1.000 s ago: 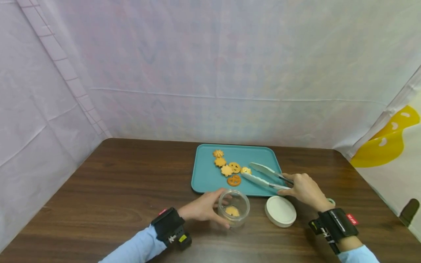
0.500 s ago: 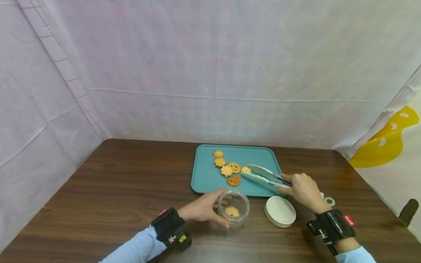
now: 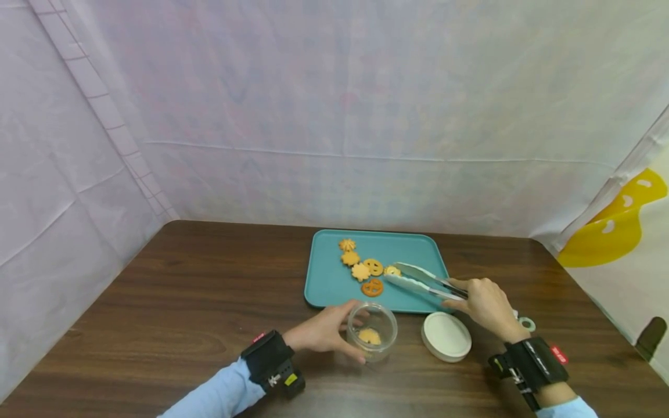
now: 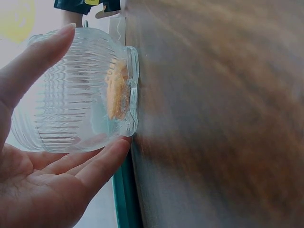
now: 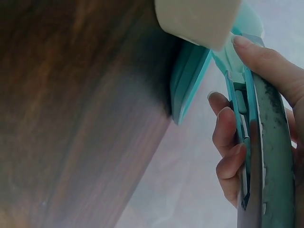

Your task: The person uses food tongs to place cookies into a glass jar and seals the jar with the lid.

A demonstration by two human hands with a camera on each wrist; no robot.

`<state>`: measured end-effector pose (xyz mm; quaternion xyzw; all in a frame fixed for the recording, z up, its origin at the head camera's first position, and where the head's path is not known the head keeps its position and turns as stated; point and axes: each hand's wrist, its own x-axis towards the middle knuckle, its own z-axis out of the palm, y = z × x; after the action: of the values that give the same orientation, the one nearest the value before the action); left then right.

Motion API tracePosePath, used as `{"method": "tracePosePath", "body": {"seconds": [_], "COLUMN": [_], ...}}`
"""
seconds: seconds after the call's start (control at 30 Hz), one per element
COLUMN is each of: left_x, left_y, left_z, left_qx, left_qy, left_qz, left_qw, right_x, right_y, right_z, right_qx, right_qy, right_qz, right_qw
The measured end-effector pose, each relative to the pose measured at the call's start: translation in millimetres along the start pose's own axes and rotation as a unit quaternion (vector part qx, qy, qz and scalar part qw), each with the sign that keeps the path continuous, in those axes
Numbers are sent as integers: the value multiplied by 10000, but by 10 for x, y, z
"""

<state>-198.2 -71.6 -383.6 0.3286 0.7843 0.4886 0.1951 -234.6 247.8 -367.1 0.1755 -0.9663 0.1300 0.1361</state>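
On the wood-grain table (image 3: 172,325), left hand (image 3: 320,332) cups a ribbed glass jar (image 3: 372,331)

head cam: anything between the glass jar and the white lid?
Nothing. In the head view only bare table separates the glass jar from the white lid; they stand apart.

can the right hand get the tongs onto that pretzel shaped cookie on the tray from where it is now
Probably yes. The right hand grips the tongs, whose tips are already over the teal tray, at a pale cookie just beside the pretzel-shaped cookie. Nothing lies between them; the jar and white lid sit off the tray.
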Motion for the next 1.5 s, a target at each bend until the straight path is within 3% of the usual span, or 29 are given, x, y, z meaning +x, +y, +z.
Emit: {"method": "tracePosePath", "body": {"seconds": [0.43,0.93,1.17,1.5], "left_x": [-1,6,3,7], "left_y": [2,8,10,4], "left_z": [7,8,9,4], "left_qx": [-19,-150,-85,-141], "left_qy": [-14,-46,-42,-72], "left_qz": [-45,16,1,-5], "left_qw": [10000,9999,10000,9999], "right_x": [-118,-271,-333,-448], "right_y": [16,-61,-133,-178], "right_z": [-71,-217,-328,-400], "right_qx": [107,266,523,747], "right_qy": [-82,268,83,487], "right_qz": [166,-156,-92,-700], "right_qw": [9998,9992,9986,9936]}}
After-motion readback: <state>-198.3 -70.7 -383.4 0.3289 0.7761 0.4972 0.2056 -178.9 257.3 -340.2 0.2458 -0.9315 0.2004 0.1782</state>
